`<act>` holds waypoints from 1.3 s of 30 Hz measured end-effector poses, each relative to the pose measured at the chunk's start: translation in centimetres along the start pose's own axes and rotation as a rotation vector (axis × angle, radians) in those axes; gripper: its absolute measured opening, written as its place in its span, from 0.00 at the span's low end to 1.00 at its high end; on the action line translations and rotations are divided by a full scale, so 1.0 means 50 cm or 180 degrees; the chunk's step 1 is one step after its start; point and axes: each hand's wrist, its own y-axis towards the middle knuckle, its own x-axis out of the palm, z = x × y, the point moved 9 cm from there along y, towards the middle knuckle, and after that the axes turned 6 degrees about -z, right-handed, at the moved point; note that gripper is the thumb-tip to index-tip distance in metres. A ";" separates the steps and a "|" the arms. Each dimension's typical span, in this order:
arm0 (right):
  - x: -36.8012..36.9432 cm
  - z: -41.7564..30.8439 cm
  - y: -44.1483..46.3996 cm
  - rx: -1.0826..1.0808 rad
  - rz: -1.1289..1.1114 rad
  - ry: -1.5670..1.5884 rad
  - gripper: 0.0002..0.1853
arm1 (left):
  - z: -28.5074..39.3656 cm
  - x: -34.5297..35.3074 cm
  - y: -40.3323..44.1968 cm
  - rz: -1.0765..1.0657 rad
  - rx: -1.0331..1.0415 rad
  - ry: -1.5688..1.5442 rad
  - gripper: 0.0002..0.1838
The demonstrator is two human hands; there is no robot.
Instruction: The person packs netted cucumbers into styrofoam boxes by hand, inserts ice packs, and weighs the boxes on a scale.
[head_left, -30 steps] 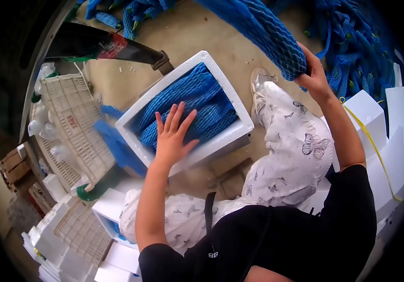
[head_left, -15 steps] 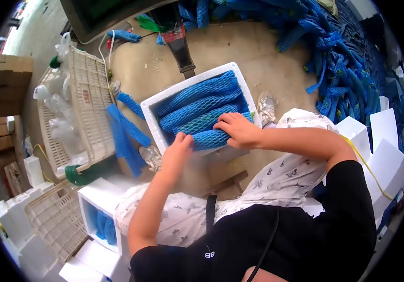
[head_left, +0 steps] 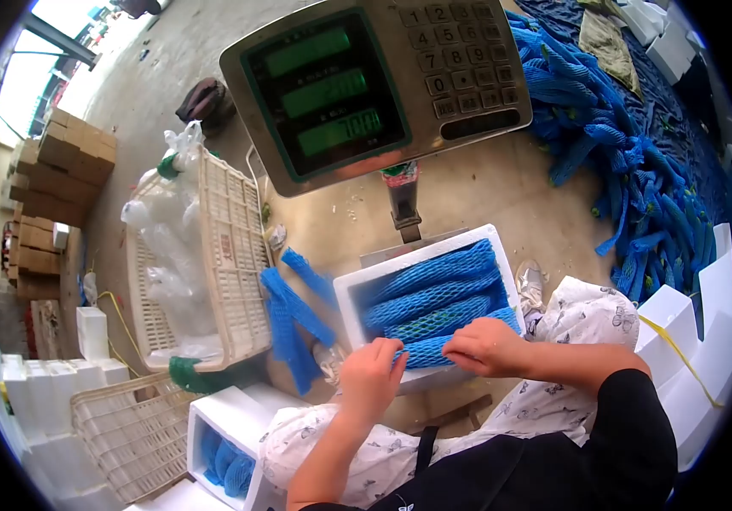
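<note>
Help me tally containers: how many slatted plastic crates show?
2: a crate at left holding clear bags, and a second crate below it, beside an open foam box. Others may be hidden.

4 long blue-netted pieces (head_left: 436,296) lie side by side inside 1 white foam box (head_left: 351,322).

The open rectangular foam box (head_left: 351,312) is white; the long mesh-sleeved pieces (head_left: 434,285) in it are bright blue, net-patterned, one showing green through the mesh. The loose-fitting cloth trousers (head_left: 553,400) are white with dark butterfly prints, the short-sleeved cloth top (head_left: 511,477) black. At left, the slatted plastic crate (head_left: 238,255) is cream; at far centre, the rectangular scale display (head_left: 323,89) glows green on black.
</note>
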 end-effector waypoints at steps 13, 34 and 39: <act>0.106 -0.020 -0.050 -0.0504 -0.0939 0.0486 0.05 | -0.039 0.046 -0.021 -0.0217 0.0136 0.0140 0.05; 0.012 0.064 -0.038 0.0457 -0.0465 -0.1227 0.28 | -0.103 0.060 -0.012 0.0470 -0.0317 -0.0382 0.11; -0.239 0.113 -0.114 0.1470 0.1321 -0.0083 0.28 | -0.072 0.151 -0.011 0.0058 0.0285 -0.0131 0.15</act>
